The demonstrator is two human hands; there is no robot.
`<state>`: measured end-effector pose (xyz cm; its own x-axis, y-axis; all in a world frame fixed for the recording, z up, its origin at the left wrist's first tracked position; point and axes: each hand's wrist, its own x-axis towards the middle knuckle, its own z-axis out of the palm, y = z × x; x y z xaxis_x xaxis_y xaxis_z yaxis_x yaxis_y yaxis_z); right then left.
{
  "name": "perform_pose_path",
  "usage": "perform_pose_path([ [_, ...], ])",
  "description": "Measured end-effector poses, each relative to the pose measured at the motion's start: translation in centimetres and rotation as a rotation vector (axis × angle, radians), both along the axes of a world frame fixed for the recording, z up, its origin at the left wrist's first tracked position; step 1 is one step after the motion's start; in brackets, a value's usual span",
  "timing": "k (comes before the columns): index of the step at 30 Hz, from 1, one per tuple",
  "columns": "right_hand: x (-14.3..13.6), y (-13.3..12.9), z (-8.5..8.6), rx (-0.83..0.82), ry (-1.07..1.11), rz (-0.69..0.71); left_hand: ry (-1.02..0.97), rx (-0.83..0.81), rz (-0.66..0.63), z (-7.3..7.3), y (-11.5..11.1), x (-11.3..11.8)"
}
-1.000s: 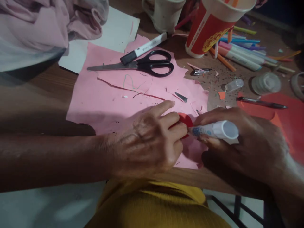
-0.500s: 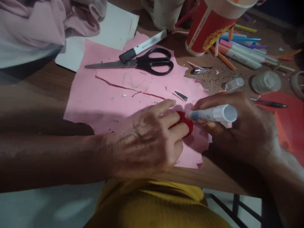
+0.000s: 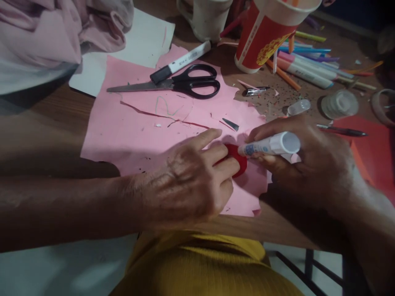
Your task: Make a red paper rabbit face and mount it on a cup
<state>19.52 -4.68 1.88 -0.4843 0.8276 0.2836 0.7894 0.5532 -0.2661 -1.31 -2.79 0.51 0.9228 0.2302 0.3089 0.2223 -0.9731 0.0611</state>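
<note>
A small red paper cutout (image 3: 239,159) with a rounded edge lies on the pink paper (image 3: 105,131). My left hand (image 3: 191,181) rests palm down, its fingers stretched apart, and the middle fingertips press on the cutout, hiding part of it. Between the thumb and fingers of my right hand (image 3: 311,164) is a white glue stick (image 3: 274,144), tilted, with its far end against the right edge of the red cutout. That contact point is partly hidden. Black-handled scissors (image 3: 194,82) lie across the top of the pink paper, beyond both hands.
A white marker with a dark cap (image 3: 182,61) touches the scissors. Behind stand a red paper cup (image 3: 262,37) and a white mug (image 3: 211,18). Several markers (image 3: 305,70), a small glass jar (image 3: 341,104) and a black pen (image 3: 342,130) lie right. Pink cloth (image 3: 61,28) sits at left.
The whole view has shifted slightly, so things appear a little further left. Both hands keep nearly the same positions over the red cutout, with the glue stick still touching it.
</note>
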Motion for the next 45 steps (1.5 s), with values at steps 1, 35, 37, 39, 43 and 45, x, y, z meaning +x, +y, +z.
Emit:
perform_pose_path([
  [1, 0.1, 0.0, 0.2, -0.005, -0.008, 0.012, 0.009, -0.008, -0.006, 0.1, 0.0, 0.0],
  [35, -0.1, -1.4, 0.5, -0.102, -0.051, 0.069, 0.009, -0.167, 0.022, 0.3, -0.3, -0.1],
  [37, -0.2, -1.7, 0.6, -0.164, -0.067, 0.075, 0.02, -0.166, 0.018, 0.3, -0.3, -0.1],
  [39, -0.2, -2.0, 0.5, -0.204, -0.039, 0.086, 0.002, -0.176, 0.021, 0.2, -0.3, -0.2],
  [43, -0.1, -2.1, 0.5, -0.206, 0.078, 0.097, 0.007, -0.183, 0.033, 0.0, -0.3, -0.2],
  [45, 0.1, -1.9, 0.6, -0.22, 0.224, 0.031, 0.029, -0.159, 0.033, 0.0, -0.2, -0.2],
])
